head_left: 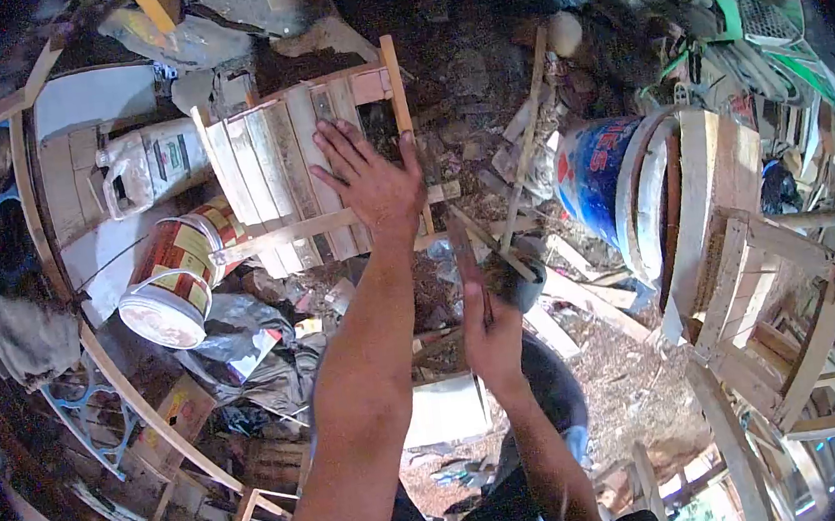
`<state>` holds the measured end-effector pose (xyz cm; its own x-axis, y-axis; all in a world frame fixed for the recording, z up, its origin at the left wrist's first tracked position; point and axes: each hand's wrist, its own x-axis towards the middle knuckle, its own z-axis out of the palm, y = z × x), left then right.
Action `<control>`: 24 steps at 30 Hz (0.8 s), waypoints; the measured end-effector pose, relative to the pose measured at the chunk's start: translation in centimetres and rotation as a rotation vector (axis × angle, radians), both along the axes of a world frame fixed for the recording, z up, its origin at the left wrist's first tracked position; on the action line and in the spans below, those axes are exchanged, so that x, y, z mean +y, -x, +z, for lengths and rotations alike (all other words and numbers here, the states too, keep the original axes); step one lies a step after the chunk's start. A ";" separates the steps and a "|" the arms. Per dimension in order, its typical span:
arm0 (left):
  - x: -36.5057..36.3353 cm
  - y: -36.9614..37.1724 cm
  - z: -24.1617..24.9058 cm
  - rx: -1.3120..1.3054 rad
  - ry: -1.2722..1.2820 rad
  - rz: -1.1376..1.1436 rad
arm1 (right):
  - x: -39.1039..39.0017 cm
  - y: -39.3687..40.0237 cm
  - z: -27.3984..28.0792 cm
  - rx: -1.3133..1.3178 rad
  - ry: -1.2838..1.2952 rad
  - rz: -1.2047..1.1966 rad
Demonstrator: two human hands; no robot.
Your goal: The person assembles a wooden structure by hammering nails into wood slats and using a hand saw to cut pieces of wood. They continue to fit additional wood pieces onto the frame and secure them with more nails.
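A slatted wooden piece (272, 159), made of several pale boards with narrow strips at its edges, stands at the upper middle. My left hand (370, 180) lies on its boards near the right side, fingers spread. Lower and to the right, my right hand (492, 339) has its fingers wrapped round a long, thin tool (461, 246), whose kind I cannot make out. A dark rounded object (525, 285) sits just beside that hand. One wooden strip (334, 224) crosses the lower part of the slatted piece.
A paint bucket (174, 284) and a plastic jug (157, 165) are at the left. A blue bucket (601, 178) lies at the right, beside wooden frames (741, 280). Wood scraps (598, 303) litter the ground. A white block (445, 411) is below my hands.
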<state>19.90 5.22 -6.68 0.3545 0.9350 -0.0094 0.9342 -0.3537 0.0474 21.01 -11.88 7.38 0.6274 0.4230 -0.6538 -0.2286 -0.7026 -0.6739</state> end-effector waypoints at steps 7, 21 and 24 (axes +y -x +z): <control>-0.1 -0.3 0.0 -0.021 0.021 0.007 | -1.8 1.3 3.6 -0.107 0.097 0.100; -0.5 -0.3 0.1 0.011 -0.033 -0.061 | -5.1 -0.8 6.1 0.134 0.173 -0.012; -0.4 -0.2 -0.1 -0.016 -0.060 -0.054 | -5.6 -0.3 7.1 0.043 0.091 -0.046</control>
<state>20.10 4.80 -6.76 0.4045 0.9131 0.0522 0.9127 -0.4066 0.0397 21.28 -17.45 14.47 0.6153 0.3319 -0.7150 -0.2890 -0.7489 -0.5964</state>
